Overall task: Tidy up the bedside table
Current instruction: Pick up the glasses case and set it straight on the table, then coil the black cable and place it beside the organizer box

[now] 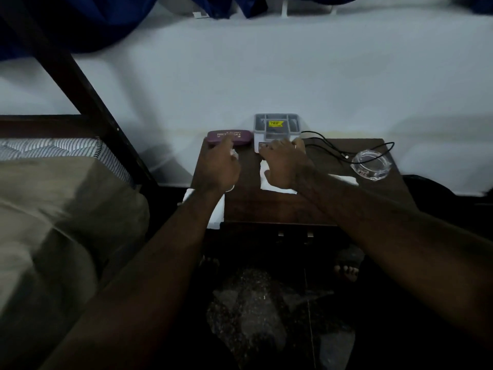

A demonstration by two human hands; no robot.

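The dark wooden bedside table stands against a white wall. At its back left lies a purple glasses case. Beside it is a clear compartment box with a yellow label. My left hand is curled just in front of the case, and a small white scrap shows in its fingers. My right hand lies spread over a white paper, fingertips touching the box's front. A black cable and a glass ashtray lie to the right.
A second white paper lies near the ashtray. A white sheet hangs over the table's left edge. The bed with its dark frame is at the left. Drawer handles and my feet show below the table.
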